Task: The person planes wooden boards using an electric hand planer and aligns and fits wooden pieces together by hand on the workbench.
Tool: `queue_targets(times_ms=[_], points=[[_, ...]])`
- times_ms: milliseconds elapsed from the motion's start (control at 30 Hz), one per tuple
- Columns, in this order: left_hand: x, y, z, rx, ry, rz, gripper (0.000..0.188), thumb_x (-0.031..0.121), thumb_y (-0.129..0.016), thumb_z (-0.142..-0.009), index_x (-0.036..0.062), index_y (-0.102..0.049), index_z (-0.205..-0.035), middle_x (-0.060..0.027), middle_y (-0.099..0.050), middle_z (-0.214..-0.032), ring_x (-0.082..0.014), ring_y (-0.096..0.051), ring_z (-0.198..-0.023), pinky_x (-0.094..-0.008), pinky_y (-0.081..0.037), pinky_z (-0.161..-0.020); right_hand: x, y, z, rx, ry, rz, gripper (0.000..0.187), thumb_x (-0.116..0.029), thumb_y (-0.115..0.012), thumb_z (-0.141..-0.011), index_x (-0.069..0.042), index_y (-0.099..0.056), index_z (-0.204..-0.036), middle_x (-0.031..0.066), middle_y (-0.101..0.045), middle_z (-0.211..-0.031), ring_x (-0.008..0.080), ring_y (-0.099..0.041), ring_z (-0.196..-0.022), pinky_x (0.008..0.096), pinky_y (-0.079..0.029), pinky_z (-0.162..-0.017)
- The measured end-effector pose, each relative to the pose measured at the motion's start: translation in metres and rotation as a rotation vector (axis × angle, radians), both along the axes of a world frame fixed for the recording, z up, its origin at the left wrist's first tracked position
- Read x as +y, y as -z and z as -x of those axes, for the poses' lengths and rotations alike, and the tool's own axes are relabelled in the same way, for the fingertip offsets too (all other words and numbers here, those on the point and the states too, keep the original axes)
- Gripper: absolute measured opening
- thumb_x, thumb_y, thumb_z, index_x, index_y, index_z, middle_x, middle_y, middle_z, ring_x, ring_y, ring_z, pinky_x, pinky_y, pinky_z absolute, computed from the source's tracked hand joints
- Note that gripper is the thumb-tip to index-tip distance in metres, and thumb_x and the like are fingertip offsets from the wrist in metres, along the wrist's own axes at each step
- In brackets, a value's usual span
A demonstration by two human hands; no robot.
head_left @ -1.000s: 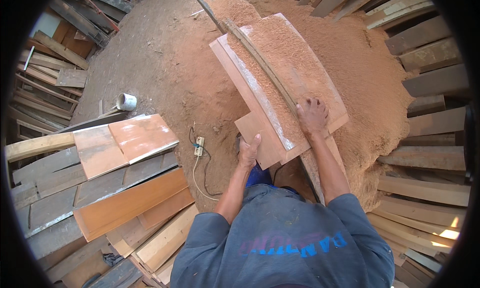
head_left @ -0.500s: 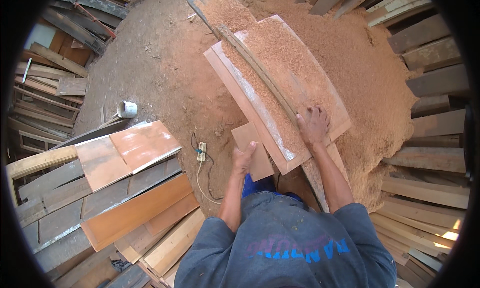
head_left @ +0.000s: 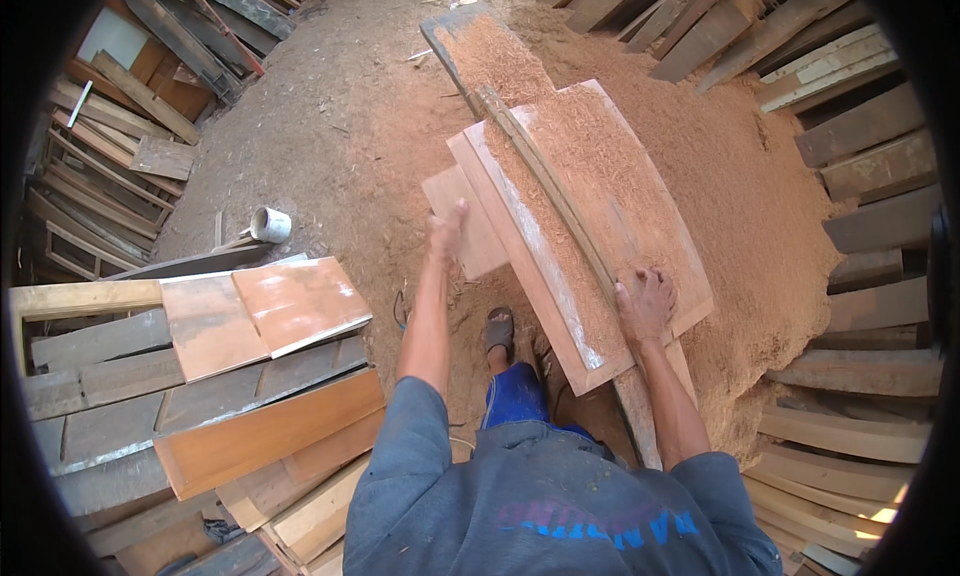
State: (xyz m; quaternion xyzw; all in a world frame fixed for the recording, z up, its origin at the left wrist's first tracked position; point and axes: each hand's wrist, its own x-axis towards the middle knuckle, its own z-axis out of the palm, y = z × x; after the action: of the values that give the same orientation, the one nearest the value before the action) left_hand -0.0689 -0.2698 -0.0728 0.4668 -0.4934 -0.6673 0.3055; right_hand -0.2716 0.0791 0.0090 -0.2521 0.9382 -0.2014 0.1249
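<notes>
In the head view I count two hands, one small board, one framed panel and one narrow strip. The left hand [head_left: 447,234], near the centre of the frame, holds the small board [head_left: 474,219] by its left edge, with the thumb on top. This board is just beside the left side of the framed panel [head_left: 529,271]; if they touch, I cannot tell. The right hand [head_left: 648,304], right of centre, lies flat with spread fingers on the lower part of the panel, beside the narrow strip [head_left: 549,180]. Wood shavings [head_left: 610,166] cover much of the panel.

One bucket [head_left: 272,226] stands at left, above two pinkish panels [head_left: 303,298].

Compared with half a second ago, the small board is higher along the panel's side, the right hand stays there, and one sandalled foot [head_left: 499,330] now shows.
</notes>
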Motion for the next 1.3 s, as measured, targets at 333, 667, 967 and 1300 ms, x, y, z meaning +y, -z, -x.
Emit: queue_targets(times_ms=[333,667,967,1300], points=[[-0.025,-0.009,0.032,0.115,0.022,-0.072,0.051,0.029,-0.079,-0.092,-0.0024,-0.060,-0.128,-0.0139,-0.072,-0.114,-0.0232,-0.072,-0.096,-0.0387,-0.062,-0.082,0.002,-0.001,0.007,0.004,0.014,-0.033,0.063,-0.048,-0.069,-0.084,-0.007,-0.058,-0.131,0.0172,-0.042,-0.143,0.0383,-0.036,-0.137,0.0512,-0.025,-0.116],[-0.037,0.001,0.022,0.202,0.091,-0.085,0.046,0.020,-0.076,-0.093,0.0000,-0.058,-0.131,-0.0111,-0.069,-0.118,-0.0226,-0.069,-0.101,-0.0391,-0.059,-0.089,0.002,0.002,0.006,-0.019,0.014,-0.042,0.067,-0.053,-0.070,-0.084,-0.010,-0.058,-0.134,0.0157,-0.042,-0.146,0.0351,-0.036,-0.139,0.0503,-0.023,-0.118],[-0.041,0.005,0.018,0.141,0.120,-0.179,0.050,0.020,-0.073,-0.095,0.0021,-0.053,-0.137,-0.0103,-0.067,-0.123,-0.0242,-0.068,-0.107,-0.0407,-0.058,-0.092,0.009,0.004,0.009,-0.023,0.011,0.007,0.064,-0.054,-0.070,-0.085,-0.012,-0.059,-0.133,0.0137,-0.043,-0.145,0.0347,-0.036,-0.139,0.0496,-0.021,-0.120],[-0.011,-0.026,0.001,0.002,0.180,-0.192,0.055,0.027,-0.069,-0.098,0.0023,-0.048,-0.143,-0.0128,-0.065,-0.126,-0.0267,-0.066,-0.112,-0.0439,-0.058,-0.095,0.003,0.000,0.010,-0.035,0.020,0.022,0.063,-0.053,-0.072,-0.084,-0.013,-0.060,-0.132,0.0122,-0.044,-0.144,0.0341,-0.037,-0.138,0.0496,-0.022,-0.119]])
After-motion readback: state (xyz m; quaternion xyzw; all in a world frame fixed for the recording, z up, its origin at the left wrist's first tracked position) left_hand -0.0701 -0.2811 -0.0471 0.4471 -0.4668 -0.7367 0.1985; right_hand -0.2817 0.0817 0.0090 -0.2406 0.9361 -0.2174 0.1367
